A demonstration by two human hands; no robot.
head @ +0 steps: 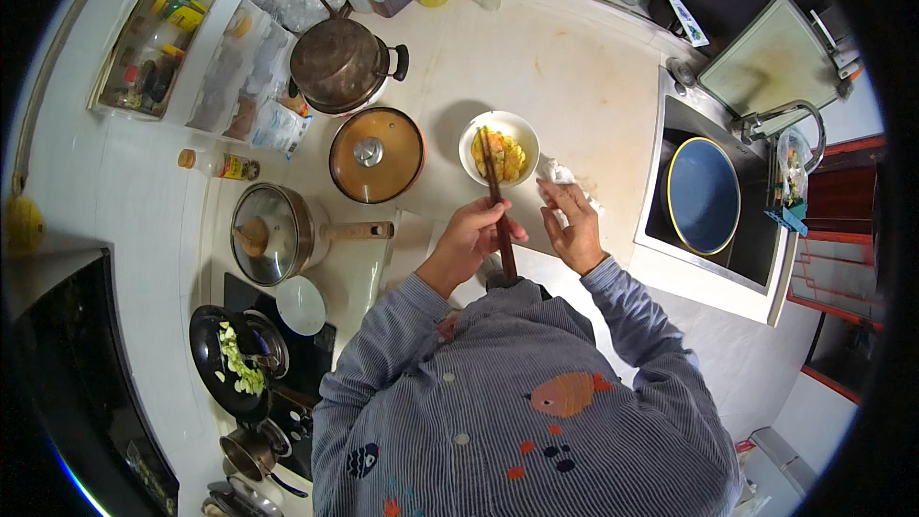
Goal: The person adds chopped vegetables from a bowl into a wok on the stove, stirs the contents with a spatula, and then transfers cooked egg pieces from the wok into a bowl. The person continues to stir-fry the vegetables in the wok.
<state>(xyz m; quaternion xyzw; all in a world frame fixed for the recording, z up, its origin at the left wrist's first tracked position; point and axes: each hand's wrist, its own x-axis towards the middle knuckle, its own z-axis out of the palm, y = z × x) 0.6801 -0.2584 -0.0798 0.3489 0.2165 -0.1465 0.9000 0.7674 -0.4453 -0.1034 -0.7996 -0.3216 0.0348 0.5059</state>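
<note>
My left hand [470, 237] is closed around a pair of dark wooden chopsticks [504, 237], whose far ends rest in a white bowl [533, 151]. Yellow and orange food, which looks like cooked egg [511, 158], lies in that bowl. To the right, my right hand [573, 226] holds nothing that I can see; its fingers are apart and bent beside a crumpled white cloth or tissue [560, 172] on the countertop [567, 72]. Whether the fingertips touch the cloth, I cannot tell.
Left stand a lidded pan [402, 151], a lidded steel pot [269, 258] with its handle pointing at me, and a dark-lidded pot [334, 61]. A wok [208, 366] with chopped green vegetable sits on the stove. A blue basin [703, 194] is in the right-hand sink [664, 230].
</note>
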